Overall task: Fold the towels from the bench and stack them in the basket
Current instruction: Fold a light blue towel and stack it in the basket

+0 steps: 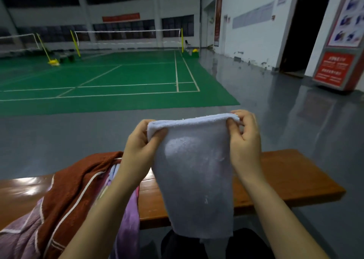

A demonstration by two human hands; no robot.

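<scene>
You are holding one pale blue towel (194, 172) up in the air, above the near edge of the wooden surface (291, 178). Your left hand (140, 146) pinches its top left corner, and your right hand (244, 140) pinches its top right corner. The towel is doubled over at the top and hangs straight down between your two arms, hiding the middle of the surface.

On the left end of the surface lies a heap of more towels: one brown towel with white stripes (72, 190) on top, and purple cloth (128, 219) under it (you cannot count how many pieces are in there).

Past the far edge you see grey floor and one green court (118, 77) with two nets.
</scene>
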